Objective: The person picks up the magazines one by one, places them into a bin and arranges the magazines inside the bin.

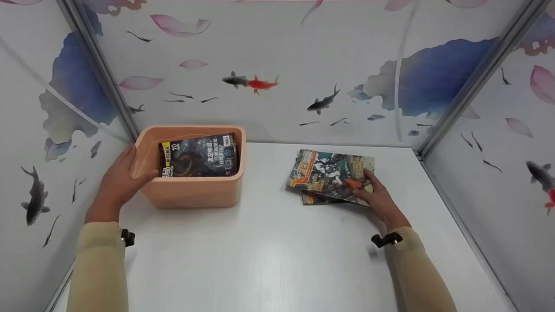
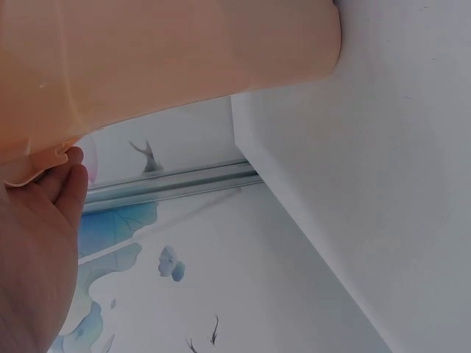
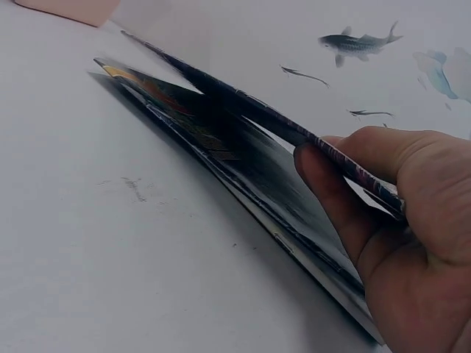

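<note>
On the right of the table, my right hand (image 1: pixel 380 197) pinches the top magazine (image 1: pixel 325 173) at its right edge. In the right wrist view the thumb lies under this magazine (image 3: pixel 254 114), which is tilted up off the magazines (image 3: pixel 228 180) beneath. A corner of a lower magazine (image 1: pixel 316 200) shows under it in the head view. My left hand (image 1: pixel 119 184) grips the left end of a peach-coloured plastic bin (image 1: pixel 195 193), thumb over the rim. Inside the bin lies a dark-covered magazine (image 1: pixel 195 158) on top of others. The left wrist view shows the fingers (image 2: pixel 72 193) tucked at the rim.
The white table (image 1: pixel 260 255) meets printed wall panels (image 1: pixel 277 52) with fish and petals at the back and both sides. Metal corner posts (image 1: pixel 102 69) stand at the back left and right. The bin stands close to the back wall.
</note>
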`<action>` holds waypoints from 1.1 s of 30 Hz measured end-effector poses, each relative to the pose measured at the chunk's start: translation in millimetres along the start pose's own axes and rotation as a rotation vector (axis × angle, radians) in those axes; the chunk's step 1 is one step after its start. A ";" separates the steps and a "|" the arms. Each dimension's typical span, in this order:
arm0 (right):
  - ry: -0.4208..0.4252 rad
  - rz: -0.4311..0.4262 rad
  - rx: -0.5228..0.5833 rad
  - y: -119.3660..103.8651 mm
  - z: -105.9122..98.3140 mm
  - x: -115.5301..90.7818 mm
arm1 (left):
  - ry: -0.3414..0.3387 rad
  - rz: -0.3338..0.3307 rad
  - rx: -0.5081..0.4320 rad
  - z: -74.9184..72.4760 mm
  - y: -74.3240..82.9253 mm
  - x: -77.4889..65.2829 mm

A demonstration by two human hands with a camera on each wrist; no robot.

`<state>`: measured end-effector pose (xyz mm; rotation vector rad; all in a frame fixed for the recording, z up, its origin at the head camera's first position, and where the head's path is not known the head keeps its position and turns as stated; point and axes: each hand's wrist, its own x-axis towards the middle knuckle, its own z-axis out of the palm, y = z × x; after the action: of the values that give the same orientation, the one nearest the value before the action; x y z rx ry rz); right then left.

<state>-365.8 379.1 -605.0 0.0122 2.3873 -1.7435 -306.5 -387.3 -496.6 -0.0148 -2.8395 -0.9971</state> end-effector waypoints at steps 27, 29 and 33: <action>0.030 -0.039 0.080 -30.5 3.6 -9.2 | -0.004 0.001 0.016 0.5 -1.8 0.8; 0.028 -0.045 0.098 -25.6 1.6 -4.8 | -0.001 -0.006 0.017 0.7 -1.4 1.1; 0.019 -0.065 0.126 -18.4 -1.9 1.4 | 0.003 -0.016 0.022 0.7 -0.4 1.0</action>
<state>-369.6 375.0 -587.2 -0.0316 2.3112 -1.9297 -307.6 -387.2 -497.2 0.0123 -2.8522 -0.9681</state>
